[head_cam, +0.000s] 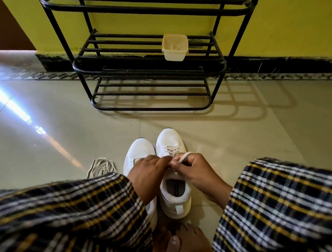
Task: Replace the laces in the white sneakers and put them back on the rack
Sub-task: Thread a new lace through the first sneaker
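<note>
Two white mesh sneakers sit side by side on the beige tiled floor [66, 131], toes toward the black metal tube shoe rack [150, 68] at the yellow wall. Right white sneaker [174, 194] is part laced: cream flat lace [171, 150] crisscrosses the lower eyelets. Left white sneaker [139, 151] shows no lace in the visible eyelets; its heel is hidden under the sleeve.

Left hand [149, 172] has fingers curled, tips pinching the lace over the right sneaker's tongue. Right hand [195, 173] is curled too, gripping a loop of the same lace that arcs over its knuckles. Fingertips of both hands meet above the upper eyelets.

Loose bundle of cream laces [101, 167] lies on the floor just left of the left sneaker, part covered by the plaid sleeve [81, 208].

Cream square plastic tub [175, 47] stands on the rack's middle shelf, right of centre. Bare toes [175, 240] on the floor just behind the sneaker heels.
</note>
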A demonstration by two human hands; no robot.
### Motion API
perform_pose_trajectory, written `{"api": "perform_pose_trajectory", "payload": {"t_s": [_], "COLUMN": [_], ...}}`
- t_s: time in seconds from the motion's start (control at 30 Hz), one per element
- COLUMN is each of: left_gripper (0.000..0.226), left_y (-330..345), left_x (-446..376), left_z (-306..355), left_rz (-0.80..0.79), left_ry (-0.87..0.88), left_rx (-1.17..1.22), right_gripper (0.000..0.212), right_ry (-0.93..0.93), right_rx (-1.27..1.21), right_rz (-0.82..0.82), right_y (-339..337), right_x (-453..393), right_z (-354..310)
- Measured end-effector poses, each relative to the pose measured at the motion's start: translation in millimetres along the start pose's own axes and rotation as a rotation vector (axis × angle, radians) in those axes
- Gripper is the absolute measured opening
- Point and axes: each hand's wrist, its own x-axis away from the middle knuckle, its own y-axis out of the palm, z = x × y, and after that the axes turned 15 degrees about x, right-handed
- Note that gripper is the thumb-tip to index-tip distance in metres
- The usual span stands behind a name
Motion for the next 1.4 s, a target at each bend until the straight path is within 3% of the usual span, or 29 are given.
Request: {"api": "perform_pose_trajectory", "payload": {"t_s": [0.1, 0.3, 0.37, 0.57, 0.8, 0.87, 1.07, 1.2, 1.3, 1.4], "left_gripper": [0.024, 0.033, 0.03, 0.014, 0.039, 0.033, 0.018, 0.019, 0.029, 0.026], "left_y": [-1, 1, 4, 1, 4, 6, -12, -20, -28, -33], "left_x": [-3, 0, 1, -4, -7, -6, -10, -9, -10, -9], "left_z": [-11, -4, -2, -6, -2, -1, 5, 9, 6, -3], "left_rz": [0.142, 0.019, -0.03, -0.08, 0.015, 0.005, 0.088, 0.095, 0.244, 0.375], "left_ry": [0.106, -0.115, -0.133, -0.191, -0.354, -0.365, -0.588, -0.64, -0.666, -0.65], "left_rx": [-0.01, 0.408, 0.446, 0.311, 0.177, 0.366, 1.293, 1.509, 1.749, 1.773], "right_gripper": [0.013, 0.011, 0.01, 0.018, 0.012, 0.014, 0.014, 0.013, 0.016, 0.017], "right_ry": [0.016, 0.031, 0.006, -0.046, -0.088, -0.096, -0.088, -0.048, -0.013, 0.024], "right_rx": [-0.028, -0.025, -0.028, -0.02, -0.035, -0.058, -0.098, -0.149, -0.324, -0.379], "right_rz": [0.025, -0.001, -0.019, -0.038, -0.053, -0.045, -0.011, 0.057, 0.096, 0.113], "right_y": [-11, -21, -21, -23, -24, -24, -22, -24, -30, -33], "right_x": [2, 3, 5, 11, 15, 16, 14, 16, 18, 16], "right_z": [-1, 0, -4, -7, -5, -6, -5, -7, -5, 4]}}
